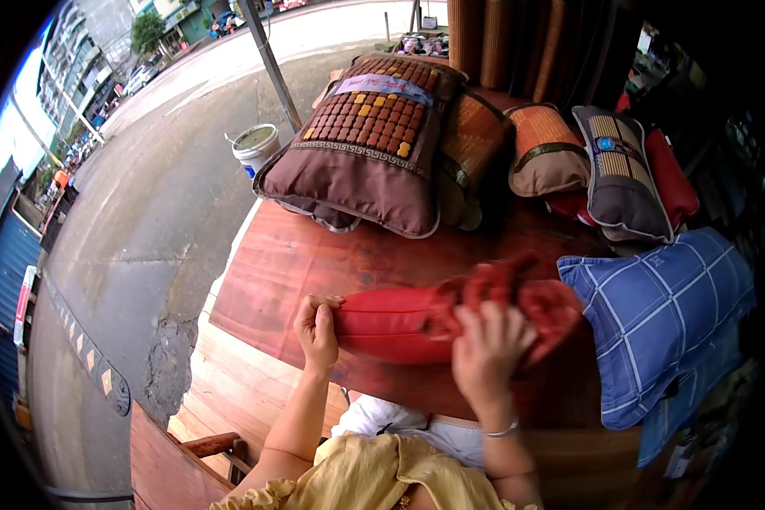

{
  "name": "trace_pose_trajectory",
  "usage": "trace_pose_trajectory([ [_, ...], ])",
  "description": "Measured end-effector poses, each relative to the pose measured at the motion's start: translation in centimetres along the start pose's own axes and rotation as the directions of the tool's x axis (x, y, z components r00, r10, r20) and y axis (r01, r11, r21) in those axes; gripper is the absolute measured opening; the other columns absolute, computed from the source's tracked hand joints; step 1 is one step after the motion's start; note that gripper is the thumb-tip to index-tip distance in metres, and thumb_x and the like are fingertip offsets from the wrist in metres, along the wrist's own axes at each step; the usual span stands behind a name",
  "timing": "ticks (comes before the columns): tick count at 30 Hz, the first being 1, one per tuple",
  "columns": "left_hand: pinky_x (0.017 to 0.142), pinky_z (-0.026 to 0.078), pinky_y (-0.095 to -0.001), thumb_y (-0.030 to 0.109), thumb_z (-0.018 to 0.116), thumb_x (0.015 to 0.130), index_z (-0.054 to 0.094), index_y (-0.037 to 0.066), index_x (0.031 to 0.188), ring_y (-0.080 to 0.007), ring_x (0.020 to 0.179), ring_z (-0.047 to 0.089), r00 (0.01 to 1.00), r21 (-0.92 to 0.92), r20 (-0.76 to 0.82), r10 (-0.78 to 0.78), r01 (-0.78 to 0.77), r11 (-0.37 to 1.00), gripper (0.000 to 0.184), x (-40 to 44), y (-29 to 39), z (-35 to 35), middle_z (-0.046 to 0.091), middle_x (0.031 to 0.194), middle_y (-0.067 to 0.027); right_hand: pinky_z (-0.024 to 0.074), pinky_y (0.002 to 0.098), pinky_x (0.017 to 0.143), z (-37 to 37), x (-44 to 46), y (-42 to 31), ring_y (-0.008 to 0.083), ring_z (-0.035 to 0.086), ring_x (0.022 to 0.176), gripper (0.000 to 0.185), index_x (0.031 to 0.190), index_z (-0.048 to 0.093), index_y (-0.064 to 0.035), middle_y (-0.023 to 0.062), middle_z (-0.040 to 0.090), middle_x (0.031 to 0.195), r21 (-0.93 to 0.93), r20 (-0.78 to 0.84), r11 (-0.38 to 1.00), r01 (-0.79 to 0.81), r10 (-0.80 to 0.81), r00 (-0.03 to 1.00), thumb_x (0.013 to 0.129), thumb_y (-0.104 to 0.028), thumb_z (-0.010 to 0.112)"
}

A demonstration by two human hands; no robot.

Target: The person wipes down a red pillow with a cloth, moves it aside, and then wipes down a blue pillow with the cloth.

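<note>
A red pillow (387, 325) is held level over the wooden table in front of my body. Its left part is smooth, with a seam along it, while its right part is a crumpled bunch of red cloth (557, 310), partly blurred. My left hand (317, 327) is closed on the pillow's left end, thumb uppermost. Over the bunched cloth lies my right hand (491, 344), its fingers curled into the folds and slightly smeared by motion. Whether the bunched cloth is a separate cover or part of the pillow, I cannot tell.
Beyond the red wooden table (255, 280) top lie a brown beaded pillow (340, 174), a tan woven pillow (552, 157) and a grey striped pillow (625, 174). A blue checked pillow (663, 314) sits at right. Rolled mats (527, 47) stand behind; a white bucket (257, 149) is beside the road.
</note>
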State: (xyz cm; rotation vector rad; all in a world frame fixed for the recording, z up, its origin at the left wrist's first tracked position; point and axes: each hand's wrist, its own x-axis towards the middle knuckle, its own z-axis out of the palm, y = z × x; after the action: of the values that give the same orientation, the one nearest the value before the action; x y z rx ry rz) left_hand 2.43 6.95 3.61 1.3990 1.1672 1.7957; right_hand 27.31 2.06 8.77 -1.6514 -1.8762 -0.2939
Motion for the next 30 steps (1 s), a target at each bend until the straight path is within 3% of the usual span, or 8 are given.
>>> trace_pose_trajectory([
  [3,0.09,0.049,-0.0352,0.009,0.05,0.099,0.059,-0.003,0.086,-0.02,0.091,0.063,1.0,-0.034,0.001,-0.011,0.011,0.999,0.019,-0.2,-0.2,-0.1,0.065,0.089,-0.0115,0.0355,0.0563,0.093,2.7,-0.5,-5.8,0.0317,0.049,0.112,0.036,0.114,0.064,-0.0215,0.0049,0.052,0.117,0.125,-0.002,0.968,0.217,-0.219,0.976,0.078,-0.022,0.069],
  [7,0.09,0.049,-0.0349,0.009,0.05,0.099,0.059,-0.003,0.087,-0.0201,0.092,0.063,0.998,-0.043,-0.008,-0.067,0.067,0.997,0.019,-0.5,0.2,-0.4,0.065,0.09,-0.0118,0.0371,0.0525,0.094,3.7,-0.5,-7.6,0.0303,0.051,0.111,0.037,0.115,0.066,-0.0232,0.0042,0.055,0.117,0.283,-0.059,0.922,0.265,-0.259,0.964,0.079,-0.021,0.072],
  [19,0.09,0.049,-0.0363,0.01,0.05,0.099,0.059,-0.003,0.087,-0.0218,0.09,0.064,1.0,0.017,0.017,0.024,-0.025,1.0,0.02,0.0,0.1,-0.1,0.064,0.088,-0.0123,0.03,0.0565,0.105,-2.4,-0.2,6.2,0.0368,0.048,0.12,0.035,0.114,0.067,-0.0136,0.0126,0.054,0.126,-0.03,-0.082,0.995,-0.091,0.088,0.993,0.079,-0.013,0.068],
  [21,0.09,0.049,-0.0362,0.011,0.05,0.1,0.059,-0.003,0.087,-0.0218,0.09,0.064,0.999,0.01,0.019,0.027,-0.027,1.0,0.02,0.0,0.2,-0.1,0.064,0.088,-0.0123,0.0314,0.0546,0.106,-2.3,-0.3,7.9,0.0383,0.048,0.119,0.032,0.112,0.067,-0.01,0.0145,0.054,0.127,0.038,-0.156,0.987,-0.158,0.162,0.974,0.08,-0.01,0.067],
  [23,0.089,0.049,-0.0361,0.011,0.05,0.1,0.059,-0.003,0.087,-0.0218,0.09,0.064,0.999,0.002,0.015,0.03,-0.03,1.0,0.02,-0.1,0.2,-0.1,0.064,0.088,-0.0122,0.0378,0.0477,0.104,-1.7,-0.7,10.0,0.0389,0.048,0.12,0.028,0.113,0.064,-0.002,0.0182,0.053,0.129,0.38,-0.167,0.898,-0.221,0.301,0.939,0.085,-0.006,0.062],
  [27,0.089,0.049,-0.0362,0.011,0.05,0.1,0.059,-0.003,0.087,-0.0218,0.089,0.064,1.0,0.02,0.005,0.03,-0.03,0.999,0.02,-0.2,0.2,0.0,0.064,0.087,-0.0119,0.0399,0.0428,0.103,-0.8,-1.5,11.2,0.0331,0.052,0.119,0.024,0.114,0.063,0.0013,0.017,0.054,0.129,0.567,-0.191,0.801,-0.192,0.355,0.915,0.091,-0.006,0.059],
  [29,0.089,0.05,-0.0362,0.011,0.05,0.1,0.059,-0.002,0.087,-0.0218,0.089,0.064,1.0,0.027,0.0,0.03,-0.03,0.999,0.02,-0.3,0.1,0.0,0.064,0.087,-0.0117,0.0406,0.0376,0.102,-0.2,-2.3,12.5,0.025,0.054,0.118,0.025,0.115,0.063,0.0019,0.0123,0.056,0.127,0.722,-0.136,0.645,-0.251,0.488,0.862,0.093,-0.007,0.056],
  [30,0.089,0.049,-0.0354,0.011,0.048,0.1,0.059,-0.002,0.088,-0.0211,0.089,0.063,1.0,0.029,0.006,0.03,-0.031,0.999,0.021,-0.3,0.1,0.0,0.065,0.089,-0.0125,0.0406,0.036,0.102,0.0,-2.6,13.2,0.0234,0.054,0.117,0.026,0.117,0.063,0.0007,0.0109,0.057,0.126,0.878,-0.009,0.394,-0.27,0.579,0.815,0.094,-0.009,0.056],
])
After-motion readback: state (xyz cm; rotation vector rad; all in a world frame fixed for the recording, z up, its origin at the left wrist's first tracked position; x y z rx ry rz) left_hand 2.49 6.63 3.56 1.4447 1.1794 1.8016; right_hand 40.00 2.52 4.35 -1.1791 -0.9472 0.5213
